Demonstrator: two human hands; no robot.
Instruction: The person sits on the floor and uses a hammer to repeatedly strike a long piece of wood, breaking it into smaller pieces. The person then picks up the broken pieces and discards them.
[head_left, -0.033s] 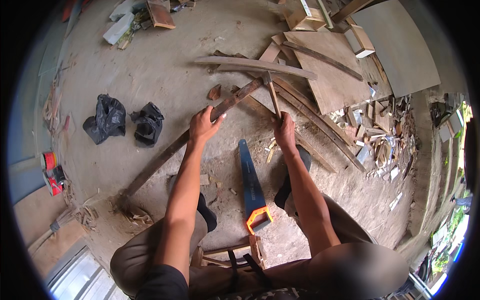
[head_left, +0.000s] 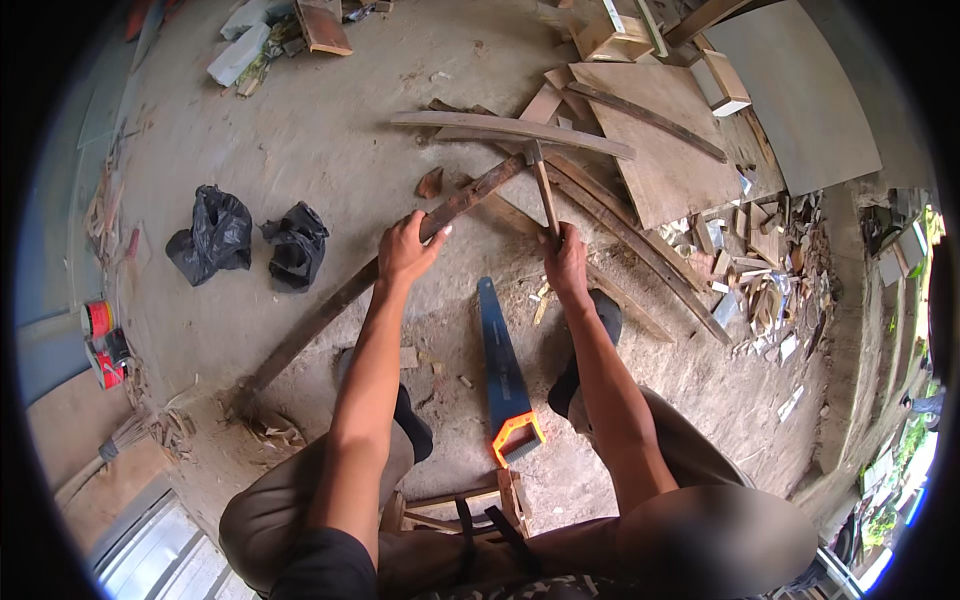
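My left hand (head_left: 405, 252) is closed around a long, dark, weathered wooden strip (head_left: 318, 322), which slants from the floor at the lower left up toward the middle. In my right hand (head_left: 567, 262) is the wooden handle of a hammer (head_left: 546, 197). The hammer's head is at the strip's upper end; whether the two touch I cannot tell. Between my feet lies a handsaw (head_left: 503, 365) with a dark blue blade and an orange handle, its handle toward me.
Wooden planks (head_left: 510, 130) and a plywood sheet (head_left: 650, 140) lie ahead. Scrap wood (head_left: 770, 290) is heaped at the right. Two black plastic bags (head_left: 215, 238) sit on the left floor, with red containers (head_left: 103, 345) by the wall. A small wooden stool (head_left: 513, 497) is beneath me.
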